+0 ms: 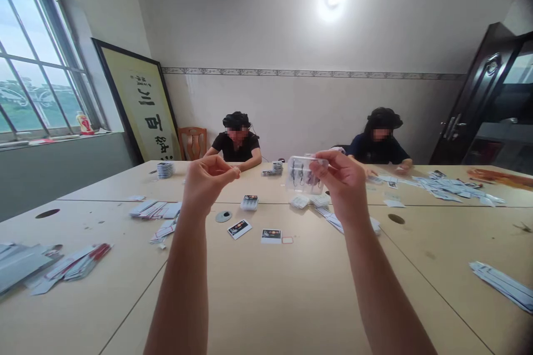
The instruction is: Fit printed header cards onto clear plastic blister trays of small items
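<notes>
Fingers (327,169) of the right hand (343,183) are clamped on the top edge of a small clear plastic packet (302,173), which hangs flat toward the camera at chest height, well above the surface (266,288); held up this way against the pale wall, its dark contents, which look like small hooks though too small to be sure, can be read through the film. The left hand (208,177) is raised level with it and apart from it, its fingers curled in with thumb and forefinger tips pressed together; whether something thin is pinched between them cannot be told.

Going down in size, the surface is a run of pale joined tops with round cable holes. Two other people sit at its far side, each with hands down among their own scattered cards. A big framed sign (144,108) leans against the wall by the window, out of the way. Loose heaps of white and red-edged packets (75,267) lie at the left within reach, and another fan of slips (502,283) at the right. Nearer the middle sit small stacks (250,201), kept squared as if sorted, then single printed cards (239,228) laid face up, and a small round disc (224,216) just beside them.
</notes>
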The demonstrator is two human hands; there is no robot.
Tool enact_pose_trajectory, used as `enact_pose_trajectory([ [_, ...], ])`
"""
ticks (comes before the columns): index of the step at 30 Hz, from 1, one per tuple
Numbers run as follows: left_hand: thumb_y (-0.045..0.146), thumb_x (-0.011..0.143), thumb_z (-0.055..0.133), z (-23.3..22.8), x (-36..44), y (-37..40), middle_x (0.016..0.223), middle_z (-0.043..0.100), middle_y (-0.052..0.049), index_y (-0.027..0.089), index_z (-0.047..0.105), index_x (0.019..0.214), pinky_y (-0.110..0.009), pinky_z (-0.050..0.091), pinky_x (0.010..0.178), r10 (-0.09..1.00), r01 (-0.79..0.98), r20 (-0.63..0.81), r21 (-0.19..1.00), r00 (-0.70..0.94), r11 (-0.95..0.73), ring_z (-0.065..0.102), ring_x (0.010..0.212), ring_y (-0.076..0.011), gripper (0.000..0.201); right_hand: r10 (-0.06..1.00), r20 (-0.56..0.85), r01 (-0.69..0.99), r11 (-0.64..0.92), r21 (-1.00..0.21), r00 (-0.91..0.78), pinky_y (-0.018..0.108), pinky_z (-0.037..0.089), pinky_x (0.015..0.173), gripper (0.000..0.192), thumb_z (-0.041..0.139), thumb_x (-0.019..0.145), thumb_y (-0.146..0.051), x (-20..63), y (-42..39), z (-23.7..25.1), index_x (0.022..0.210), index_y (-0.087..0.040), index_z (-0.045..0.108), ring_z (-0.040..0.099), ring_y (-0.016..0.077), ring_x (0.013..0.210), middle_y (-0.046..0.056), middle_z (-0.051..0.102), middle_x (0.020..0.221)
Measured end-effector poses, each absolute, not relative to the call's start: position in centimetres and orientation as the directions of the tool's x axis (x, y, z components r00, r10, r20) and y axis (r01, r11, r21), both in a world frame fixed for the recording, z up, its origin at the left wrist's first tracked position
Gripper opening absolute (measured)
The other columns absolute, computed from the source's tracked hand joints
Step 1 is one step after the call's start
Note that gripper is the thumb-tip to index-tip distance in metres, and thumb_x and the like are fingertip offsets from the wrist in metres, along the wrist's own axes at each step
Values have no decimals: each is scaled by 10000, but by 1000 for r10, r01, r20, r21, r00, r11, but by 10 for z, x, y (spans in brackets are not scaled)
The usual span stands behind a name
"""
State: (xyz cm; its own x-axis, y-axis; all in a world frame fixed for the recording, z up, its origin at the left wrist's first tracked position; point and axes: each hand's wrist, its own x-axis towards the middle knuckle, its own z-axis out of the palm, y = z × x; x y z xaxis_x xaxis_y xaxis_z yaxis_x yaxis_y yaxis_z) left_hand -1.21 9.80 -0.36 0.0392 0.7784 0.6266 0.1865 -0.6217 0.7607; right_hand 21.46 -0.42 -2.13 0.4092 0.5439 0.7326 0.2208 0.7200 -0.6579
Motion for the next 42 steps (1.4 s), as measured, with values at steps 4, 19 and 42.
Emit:
enact_pose_trajectory([
  [4, 253, 576, 787, -5, -20, 106, 565, 671, -15, 183, 622, 526, -203, 411, 434, 787, 177, 617, 777, -24, -604, 610, 525, -136, 186, 576, 722, 209, 708, -675, 382, 222, 552, 548, 162, 806, 776, -338, 212, -4, -21, 836, -221, 711, 632, 110, 613, -21, 665, 709],
  [19, 245, 565, 915, -4, -17, 99, 650, 674, 1, 182, 544, 693, -174, 465, 499, 749, -41, 650, 758, 128, -651, 660, 609, -125, 397, 625, 713, 278, 657, -700, 319, 231, 498, 597, 165, 770, 825, -356, 210, 0, -28, 900, -219, 715, 617, 103, 645, -22, 659, 722],
  [42, 259, 746, 783, -1, -25, 97, 633, 623, 17, 178, 557, 680, -188, 564, 520, 688, 35, 684, 703, 240, -711, 691, 555, -135, 249, 677, 715, 372, 626, -685, 177, 269, 489, 616, 182, 732, 850, -393, 210, -10, -23, 897, -219, 707, 602, 127, 657, -11, 642, 732],
])
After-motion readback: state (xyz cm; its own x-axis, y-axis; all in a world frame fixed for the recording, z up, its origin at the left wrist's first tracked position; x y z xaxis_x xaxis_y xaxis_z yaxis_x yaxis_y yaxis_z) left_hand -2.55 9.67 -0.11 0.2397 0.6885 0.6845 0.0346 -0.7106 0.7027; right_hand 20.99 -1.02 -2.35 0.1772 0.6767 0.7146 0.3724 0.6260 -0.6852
